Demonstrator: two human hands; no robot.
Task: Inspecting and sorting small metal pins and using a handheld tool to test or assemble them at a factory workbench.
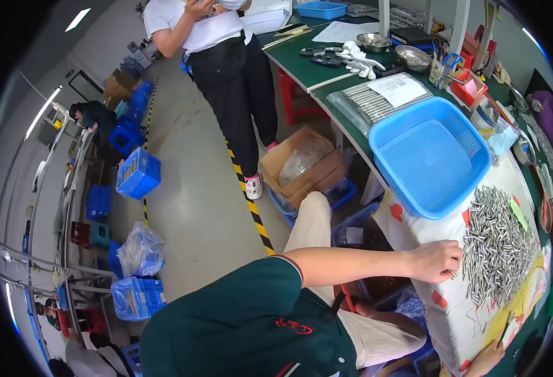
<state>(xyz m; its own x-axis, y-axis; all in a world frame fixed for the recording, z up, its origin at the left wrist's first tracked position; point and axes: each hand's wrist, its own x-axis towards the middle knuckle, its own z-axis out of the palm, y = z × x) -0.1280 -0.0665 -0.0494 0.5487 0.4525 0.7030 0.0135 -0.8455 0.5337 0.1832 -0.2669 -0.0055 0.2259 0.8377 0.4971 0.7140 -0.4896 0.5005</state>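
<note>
A broad heap of small silvery metal pins (pixel 499 245) lies on a white cloth printed with red and yellow (pixel 424 235), at the right. My left hand (pixel 437 261) rests at the heap's near edge, fingers curled and pressed together. A bit of a metal pin shows under its fingertips. By the lower right edge, my right hand (pixel 489 358) is closed around a pale flat strip (pixel 510 332); its exact kind I cannot make out. A light green slip (pixel 519 213) lies on top of the pins.
An empty blue plastic basket (pixel 430 157) stands beyond the pins. Past it lie bagged metal rods (pixel 383 97), white gloves (pixel 359 60) and metal bowls (pixel 413 58). A cardboard box (pixel 305 164) sits on the floor near my knee. Another person (pixel 226 69) stands by the green table.
</note>
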